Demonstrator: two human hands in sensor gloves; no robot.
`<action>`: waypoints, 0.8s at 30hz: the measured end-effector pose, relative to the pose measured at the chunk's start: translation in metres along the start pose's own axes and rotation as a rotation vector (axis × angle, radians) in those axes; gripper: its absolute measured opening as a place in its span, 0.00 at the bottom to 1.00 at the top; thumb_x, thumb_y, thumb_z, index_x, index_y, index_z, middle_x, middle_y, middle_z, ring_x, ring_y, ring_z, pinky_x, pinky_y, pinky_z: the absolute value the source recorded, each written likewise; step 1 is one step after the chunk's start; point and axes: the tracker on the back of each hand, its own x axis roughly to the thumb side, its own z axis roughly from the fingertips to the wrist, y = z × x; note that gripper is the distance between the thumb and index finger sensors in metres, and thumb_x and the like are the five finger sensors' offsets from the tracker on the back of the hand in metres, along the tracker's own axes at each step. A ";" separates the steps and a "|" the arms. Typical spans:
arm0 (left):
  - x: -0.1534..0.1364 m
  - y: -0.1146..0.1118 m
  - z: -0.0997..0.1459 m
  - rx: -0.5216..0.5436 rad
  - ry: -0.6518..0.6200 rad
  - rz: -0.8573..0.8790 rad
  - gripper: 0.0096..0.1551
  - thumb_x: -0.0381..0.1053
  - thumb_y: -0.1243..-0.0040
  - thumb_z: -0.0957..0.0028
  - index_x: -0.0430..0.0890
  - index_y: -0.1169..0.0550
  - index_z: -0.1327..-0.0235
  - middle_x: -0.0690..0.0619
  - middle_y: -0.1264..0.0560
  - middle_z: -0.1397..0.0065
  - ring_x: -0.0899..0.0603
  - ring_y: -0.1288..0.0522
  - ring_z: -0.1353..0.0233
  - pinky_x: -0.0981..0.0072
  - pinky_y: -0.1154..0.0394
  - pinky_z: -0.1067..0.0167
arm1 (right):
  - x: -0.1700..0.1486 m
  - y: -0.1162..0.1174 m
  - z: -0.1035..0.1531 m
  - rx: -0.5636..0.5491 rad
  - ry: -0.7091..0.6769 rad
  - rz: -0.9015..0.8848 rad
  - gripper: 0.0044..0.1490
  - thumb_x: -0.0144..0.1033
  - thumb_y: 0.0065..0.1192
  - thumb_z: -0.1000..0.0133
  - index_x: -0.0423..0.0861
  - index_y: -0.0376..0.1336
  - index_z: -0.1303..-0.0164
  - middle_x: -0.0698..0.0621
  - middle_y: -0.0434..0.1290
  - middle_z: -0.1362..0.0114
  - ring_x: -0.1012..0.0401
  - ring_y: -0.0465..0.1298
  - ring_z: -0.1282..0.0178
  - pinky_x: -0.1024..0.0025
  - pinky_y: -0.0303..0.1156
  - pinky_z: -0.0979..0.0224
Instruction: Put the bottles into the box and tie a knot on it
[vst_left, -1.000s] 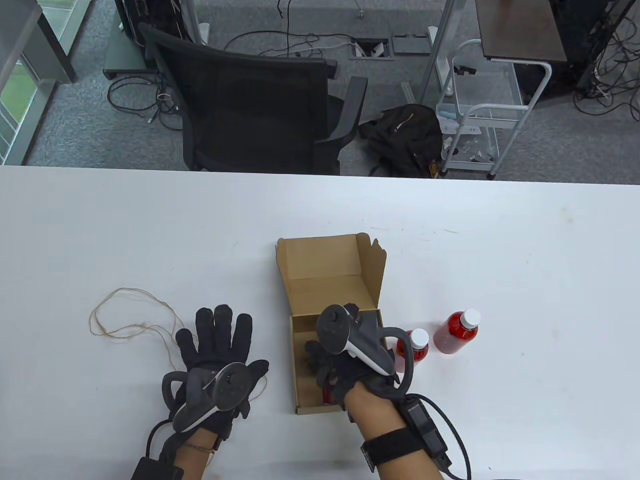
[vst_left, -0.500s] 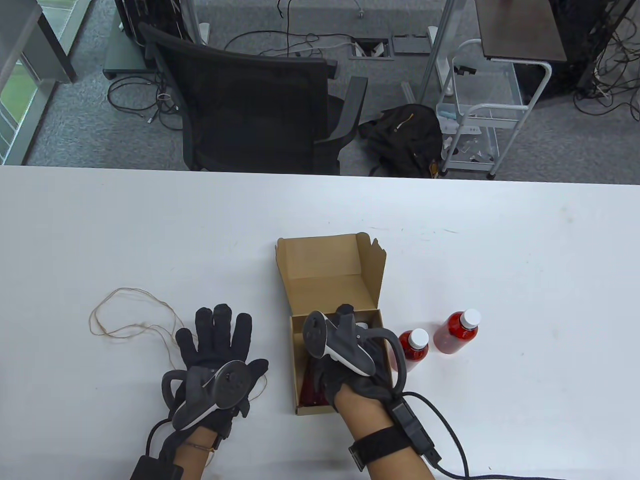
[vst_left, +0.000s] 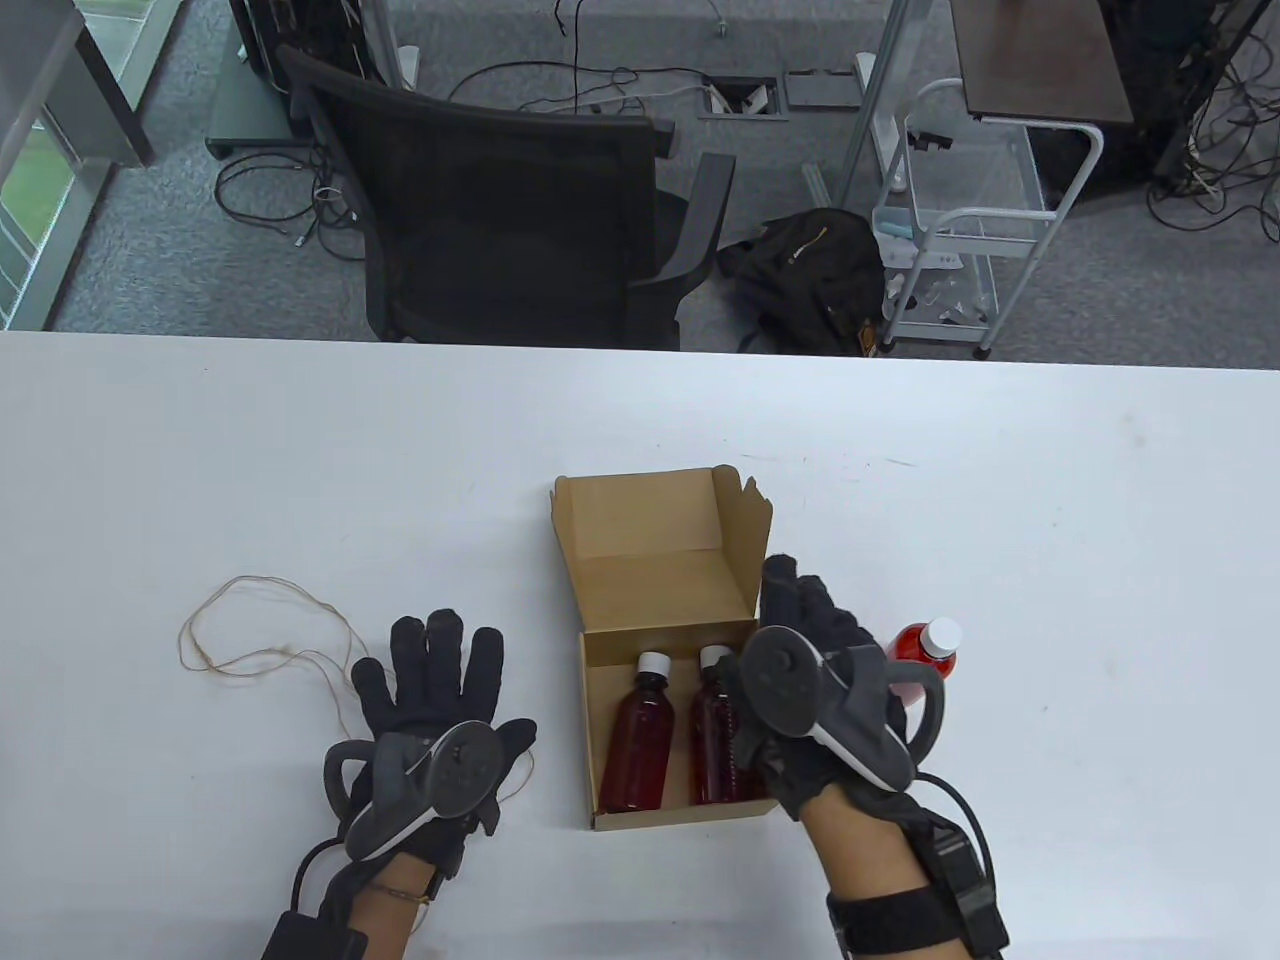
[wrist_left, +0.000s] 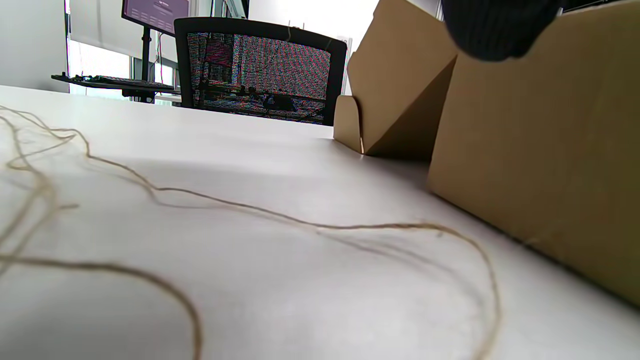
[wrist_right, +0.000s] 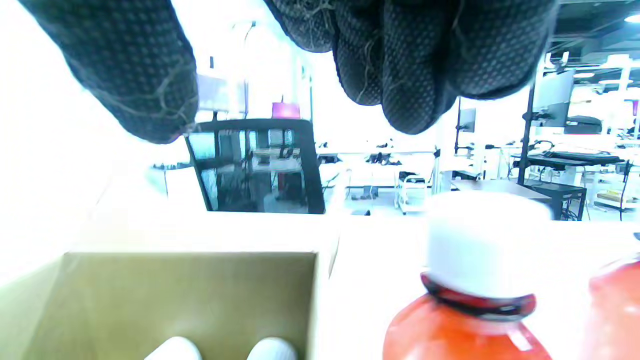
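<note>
With two bottles (vst_left: 668, 730) already lying side by side in the box (vst_left: 600, 700), caps toward its raised lid (vst_left: 640, 530), roughly half the packing looks done. Two more still outside on the table (vst_left: 1050, 560), just right of the box: one (wrist_right: 475, 295) close below the right hand (vst_left: 810, 680), fingers (wrist_right: 400, 60) loose, gripping nothing. Left hand (vst_left: 430, 730) flat, spread, on the string (vst_left: 260, 650). Lid unshut, knot untied.
</note>
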 end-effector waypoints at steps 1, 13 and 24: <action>0.000 0.000 0.000 0.001 0.000 -0.003 0.59 0.71 0.43 0.46 0.49 0.55 0.11 0.32 0.64 0.09 0.18 0.63 0.16 0.16 0.60 0.33 | -0.008 0.000 0.002 -0.017 0.000 -0.043 0.60 0.53 0.74 0.50 0.36 0.48 0.19 0.32 0.60 0.21 0.35 0.66 0.29 0.35 0.64 0.31; 0.001 -0.002 0.001 -0.008 0.008 -0.026 0.59 0.71 0.43 0.46 0.49 0.55 0.11 0.32 0.65 0.10 0.18 0.63 0.16 0.16 0.60 0.33 | -0.090 0.054 0.028 -0.005 0.098 -0.339 0.65 0.57 0.73 0.50 0.34 0.43 0.19 0.31 0.60 0.22 0.35 0.66 0.28 0.38 0.64 0.30; 0.000 -0.003 0.000 -0.016 0.004 -0.012 0.59 0.71 0.43 0.46 0.49 0.55 0.11 0.32 0.65 0.10 0.18 0.63 0.16 0.16 0.60 0.33 | -0.099 0.098 0.026 0.037 0.124 -0.510 0.59 0.55 0.73 0.49 0.35 0.48 0.20 0.33 0.63 0.23 0.37 0.68 0.29 0.39 0.66 0.31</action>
